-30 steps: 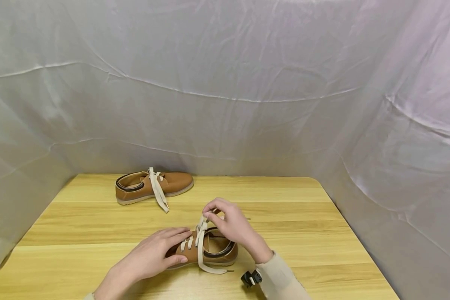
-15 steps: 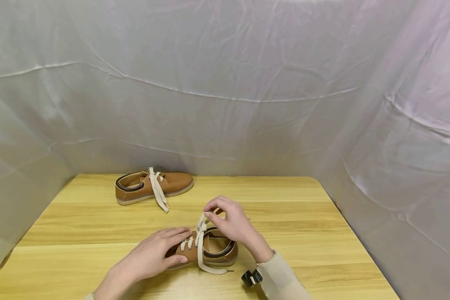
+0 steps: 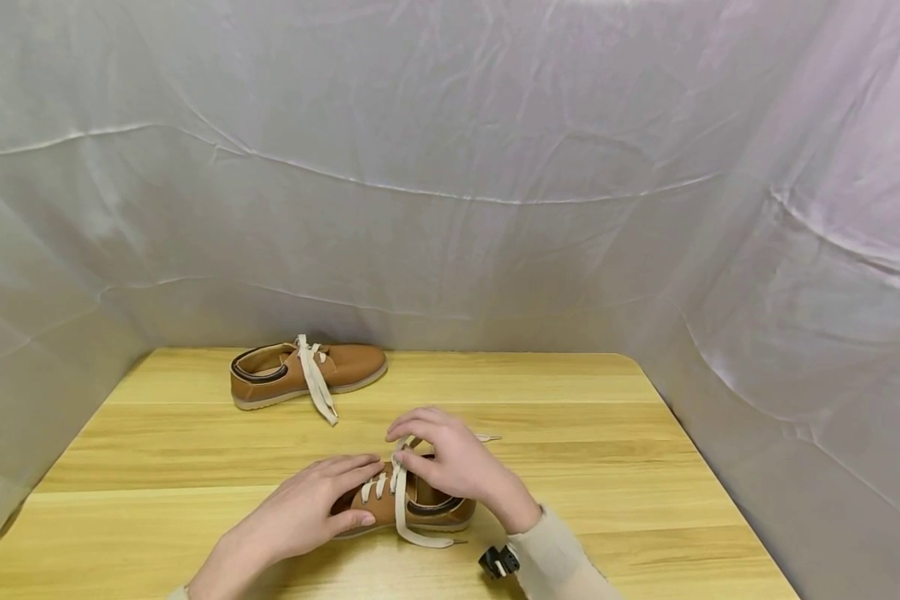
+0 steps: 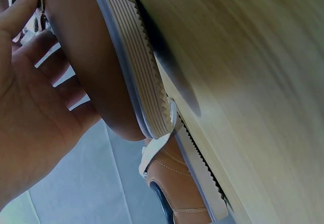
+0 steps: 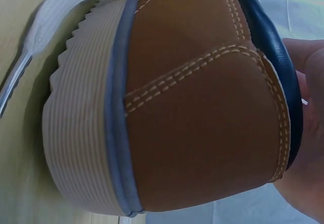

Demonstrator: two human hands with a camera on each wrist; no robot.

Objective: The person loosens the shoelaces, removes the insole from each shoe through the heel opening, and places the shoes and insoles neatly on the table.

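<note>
A tan lace-up shoe (image 3: 378, 500) stands on the table, toe to the left, with pale flat shoelaces (image 3: 401, 504) knotted loosely at its top. My left hand (image 3: 307, 504) grips the toe, thumb on the near side and fingers over the far side. In the left wrist view the hand (image 4: 40, 92) lies around the toe upper. My right hand (image 3: 453, 458) is over the shoe's opening, finger and thumb tips apart at the lace knot. In the right wrist view the heel (image 5: 202, 133) hides most of that hand.
A matching tan shoe (image 3: 352, 367) sits at the back left, toe to the right, its laces trailing onto the wooden table (image 3: 585, 467). One lace end (image 3: 487, 437) pokes out behind my right hand. Grey fabric (image 3: 450, 250) hangs around the table.
My right hand has come down and left, from pinching a raised lace to the knot, with its finger and thumb spread wider. My left hand and both shoes have stayed put.
</note>
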